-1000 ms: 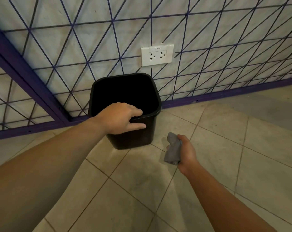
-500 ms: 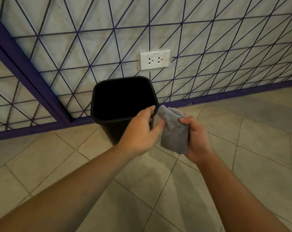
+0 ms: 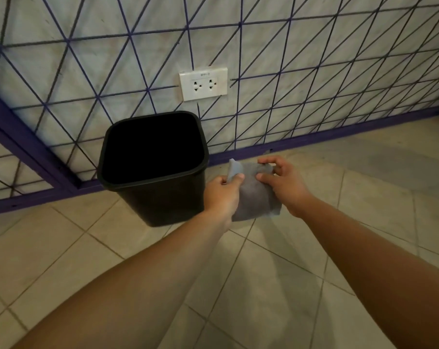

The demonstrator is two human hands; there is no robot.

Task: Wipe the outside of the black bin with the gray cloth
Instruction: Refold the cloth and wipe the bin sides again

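The black bin [image 3: 160, 197] stands upright on the tiled floor [image 3: 263, 285] against the wall, its inside too dark to see. Just right of it, the left hand [image 3: 221, 195] and right hand [image 3: 285, 185] both pinch the gray cloth [image 3: 255, 197]

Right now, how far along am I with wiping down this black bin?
Barely started. Done: the gray cloth is picked up. In hand: your left hand and right hand both pinch it beside the black bin, apparently spreading or folding it; neither hand touches the bin. Left: all the wiping, since the cloth is not yet on any outer wall.
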